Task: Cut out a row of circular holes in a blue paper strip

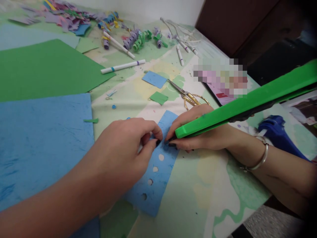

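My left hand [131, 155] lies over the left edge of a narrow blue foam strip [164, 175], thumb and forefinger bent together; whatever sits between them is hidden. The strip has a row of several round holes down its length. Close on the right, the fingers of my right hand [195, 132] are drawn together at the strip's upper part. A long green tool with a dark underside [237, 104] slants from these fingers up to the right edge; its kind is unclear. A bracelet [264, 153] circles the right wrist.
Large blue [49, 138] and green sheets [56, 69] cover the left side. Gold-handled scissors [185, 94] lie beyond my right hand, near small blue [155, 78] and green pieces [159, 98]. White markers [123, 66], curled strips [138, 39] and a blue object [279, 132] lie farther out.
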`<state>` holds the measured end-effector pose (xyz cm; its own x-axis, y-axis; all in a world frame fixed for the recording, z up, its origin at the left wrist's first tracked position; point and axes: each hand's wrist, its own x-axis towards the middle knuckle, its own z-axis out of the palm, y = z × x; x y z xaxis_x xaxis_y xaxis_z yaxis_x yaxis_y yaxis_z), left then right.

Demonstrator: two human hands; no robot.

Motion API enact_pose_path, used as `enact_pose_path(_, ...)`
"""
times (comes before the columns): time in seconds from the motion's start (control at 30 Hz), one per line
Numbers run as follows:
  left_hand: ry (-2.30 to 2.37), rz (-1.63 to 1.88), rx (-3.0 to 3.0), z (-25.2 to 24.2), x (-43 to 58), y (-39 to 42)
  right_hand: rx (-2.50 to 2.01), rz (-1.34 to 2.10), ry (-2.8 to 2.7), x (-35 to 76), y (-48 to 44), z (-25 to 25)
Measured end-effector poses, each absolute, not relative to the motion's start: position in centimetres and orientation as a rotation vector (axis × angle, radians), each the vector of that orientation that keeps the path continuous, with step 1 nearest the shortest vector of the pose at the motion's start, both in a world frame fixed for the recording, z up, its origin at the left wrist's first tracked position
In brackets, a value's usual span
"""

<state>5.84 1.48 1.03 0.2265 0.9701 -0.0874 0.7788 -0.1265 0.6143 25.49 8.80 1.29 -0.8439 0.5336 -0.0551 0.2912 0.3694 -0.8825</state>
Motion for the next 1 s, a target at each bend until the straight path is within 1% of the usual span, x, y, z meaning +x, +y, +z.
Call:
enact_pose_path(0.27, 1.607, 0.478, 1.963, 0.79, 5.82, 1.47, -0.628, 1.313, -2.487, 25.52, 9.03, 1.20)
enact_pose_path(0.47, 1.606, 0.516, 1.976, 0.83, 5.83, 1.50, -0.701, 1.303, -2.473, 25.56, 8.85, 1.18)
enact_pose_path(0.63, 1.593, 0.527, 1.982, 0.94, 5.84, 1.43, -0.658, 1.296, -2.489, 25.56, 9.01, 1.17)
enact_pose_path(0.9, 1.602, 0.560, 1.962, 0.86, 5.83, 1.24, -0.652, 0.993, -2.594, 25.63, 8.65, 1.07)
enact_pose_path(1.0, 1.593, 0.638, 1.905, 0.77, 5.91, 0.72, -0.644, 0.966, -2.593, 25.69, 8.41, 1.00)
